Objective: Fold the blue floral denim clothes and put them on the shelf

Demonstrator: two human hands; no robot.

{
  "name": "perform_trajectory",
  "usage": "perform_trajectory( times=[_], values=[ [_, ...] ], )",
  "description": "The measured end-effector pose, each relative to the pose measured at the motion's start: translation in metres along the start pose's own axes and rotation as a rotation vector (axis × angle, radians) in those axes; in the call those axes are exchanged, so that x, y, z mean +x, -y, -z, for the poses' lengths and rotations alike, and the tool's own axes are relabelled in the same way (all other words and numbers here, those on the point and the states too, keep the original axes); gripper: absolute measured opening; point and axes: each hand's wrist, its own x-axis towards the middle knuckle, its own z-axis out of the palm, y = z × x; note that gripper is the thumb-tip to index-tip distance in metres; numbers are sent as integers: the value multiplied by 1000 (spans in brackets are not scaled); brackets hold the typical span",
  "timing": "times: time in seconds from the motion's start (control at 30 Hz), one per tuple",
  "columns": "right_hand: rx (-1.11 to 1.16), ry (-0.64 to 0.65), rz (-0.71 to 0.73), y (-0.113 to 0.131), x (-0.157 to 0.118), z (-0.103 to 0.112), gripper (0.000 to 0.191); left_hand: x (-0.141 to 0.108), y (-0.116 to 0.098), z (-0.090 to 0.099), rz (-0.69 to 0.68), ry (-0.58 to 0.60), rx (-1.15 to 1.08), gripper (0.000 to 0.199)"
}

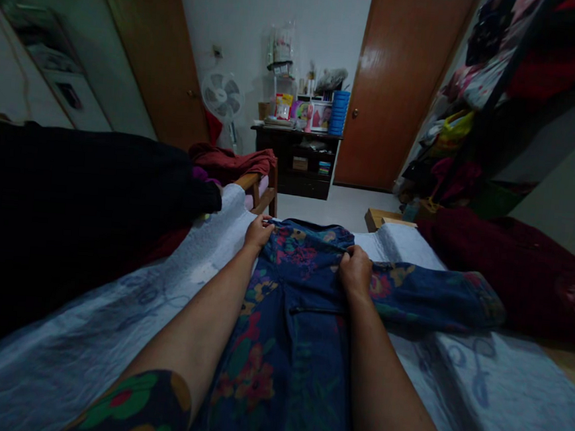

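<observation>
A dark blue garment (pixel 312 277) with red, yellow and green flowers lies spread over a light patterned bed cover (pixel 186 300). One sleeve stretches out to the right. My left hand (pixel 259 232) pinches the garment's far left corner, near the collar. Closed on its upper right part, my right hand (pixel 355 271) has its fingers partly hidden behind the fabric. The near end of the garment runs down between my forearms and out of the frame.
Dark clothes (pixel 95 194) are heaped on the left, and a maroon cloth (pixel 512 273) lies on the right. Beyond the bed stand a wooden frame (pixel 267 197) with a red cloth, a black shelf (pixel 302 187) and a white fan (pixel 222 95).
</observation>
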Motion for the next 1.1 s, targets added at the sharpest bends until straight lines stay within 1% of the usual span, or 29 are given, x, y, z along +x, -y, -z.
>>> perform_trajectory(
  times=[0.17,0.27,0.37,0.43,0.47,0.5,0.57,0.6,0.67,0.7,0.77,0.83,0.97,1.1],
  values=[
    [35,-53,-5,0,-1,-1,28,-3,-2,0,-11,-20,67,27],
    [11,-87,-11,3,-4,2,34,-7,-8,2,5,-36,133,29],
    [-32,-83,29,11,-5,7,37,-18,-24,7,20,-81,207,37],
    [-39,-27,108,17,-5,8,32,-29,-42,10,0,-136,312,38],
    [-35,23,160,21,-5,8,29,-36,-51,10,-32,-152,407,35],
    [-29,87,219,24,-5,7,28,-43,-60,10,-82,-133,500,31],
    [-21,231,333,30,-8,4,31,-61,-75,5,-205,43,610,25],
    [-29,299,370,32,-10,1,34,-71,-80,1,-248,125,637,26],
    [-81,423,392,34,-17,-4,41,-89,-83,-8,-307,273,658,37],
    [-123,477,380,34,-20,-6,46,-97,-82,-13,-299,320,669,44],
    [-206,554,324,33,-26,-10,55,-109,-77,-21,-258,377,706,57],
    [-257,581,261,30,-28,-10,63,-116,-73,-25,-224,393,745,66],
    [-304,549,136,22,-24,-6,76,-118,-72,-26,-205,362,764,71],
    [-326,523,-12,7,-15,1,81,-119,-75,-25,-191,357,760,73]
  ],
)
